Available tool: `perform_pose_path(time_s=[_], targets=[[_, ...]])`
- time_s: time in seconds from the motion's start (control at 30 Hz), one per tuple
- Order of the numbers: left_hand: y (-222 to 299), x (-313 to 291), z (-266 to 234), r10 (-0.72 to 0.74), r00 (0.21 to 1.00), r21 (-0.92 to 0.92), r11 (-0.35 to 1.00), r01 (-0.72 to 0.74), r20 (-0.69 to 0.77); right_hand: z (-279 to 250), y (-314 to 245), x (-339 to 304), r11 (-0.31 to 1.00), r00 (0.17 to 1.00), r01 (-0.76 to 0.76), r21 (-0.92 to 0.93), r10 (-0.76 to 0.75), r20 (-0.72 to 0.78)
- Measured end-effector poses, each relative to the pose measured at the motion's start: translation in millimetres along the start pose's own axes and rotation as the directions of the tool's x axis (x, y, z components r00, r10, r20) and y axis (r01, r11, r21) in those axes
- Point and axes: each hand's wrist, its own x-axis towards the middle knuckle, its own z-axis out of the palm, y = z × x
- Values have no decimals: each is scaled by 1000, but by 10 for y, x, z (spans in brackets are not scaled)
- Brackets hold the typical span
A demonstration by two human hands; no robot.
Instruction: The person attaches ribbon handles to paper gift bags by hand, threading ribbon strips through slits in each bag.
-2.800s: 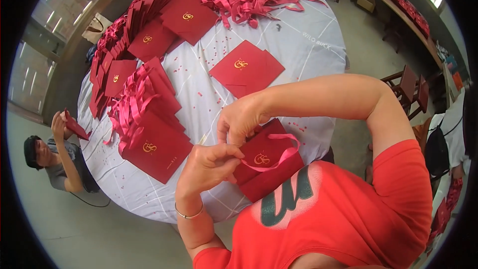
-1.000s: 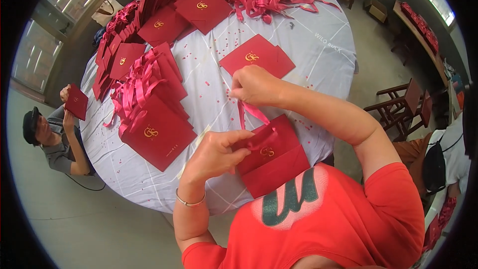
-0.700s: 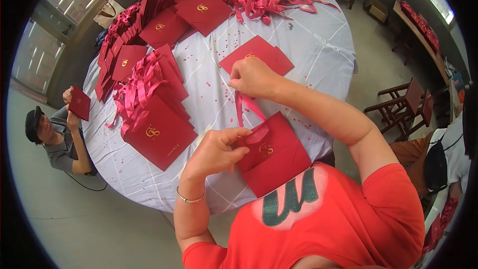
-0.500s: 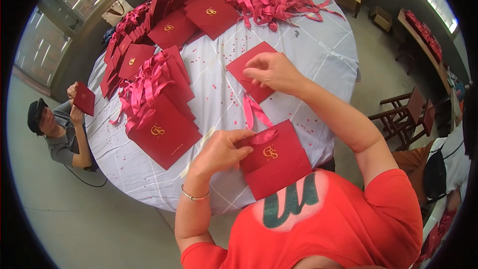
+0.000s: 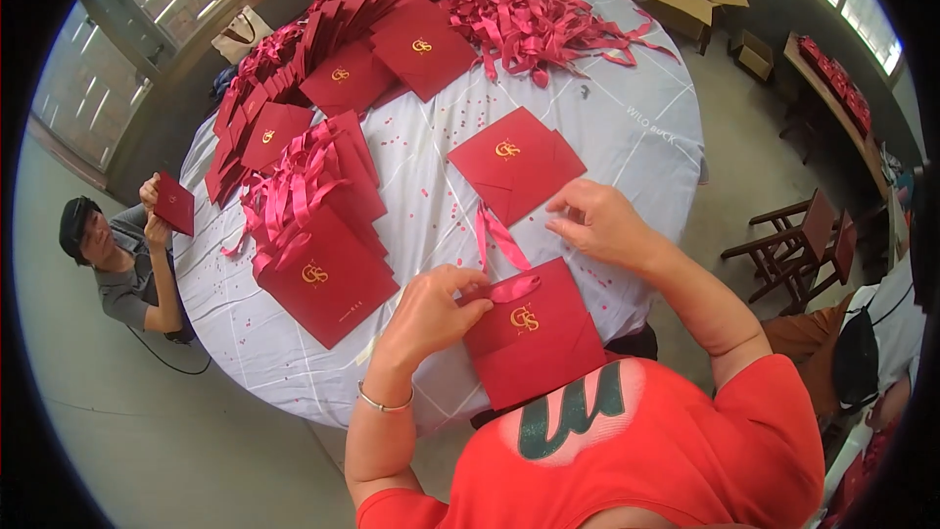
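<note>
In front of my chest is a red paper envelope with a gold emblem and a pink ribbon across its upper part. My left hand pinches its upper left edge between thumb and fingers. My right hand hovers past the envelope's upper right corner, fingers curled but apart, with nothing visible in them. Just beyond it, more red envelopes lie overlapped on the table. A loose pink ribbon runs between these and the near envelope.
A stack of ribboned envelopes lies to the left on the white-clothed round table. Farther back are heaped envelopes and a ribbon pile. A person at left holds an envelope. Stools stand at right.
My right hand has drawn back from the far envelopes toward me and to the right, uncovering their emblem. My left hand stays at the near envelope. Another person's hands now show at the far edge.
</note>
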Motion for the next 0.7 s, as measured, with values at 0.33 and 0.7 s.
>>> perform_pose_path(time_s=[0.33,0.7], targets=[[-33,27,-149,-90,996,13,996,90,6,44,209,561,815,915,358,-456,-404,-4],[-203,65,-317,-233,966,-551,824,133,-114,-36,-299,-372,609,910,-381,696,114,398]])
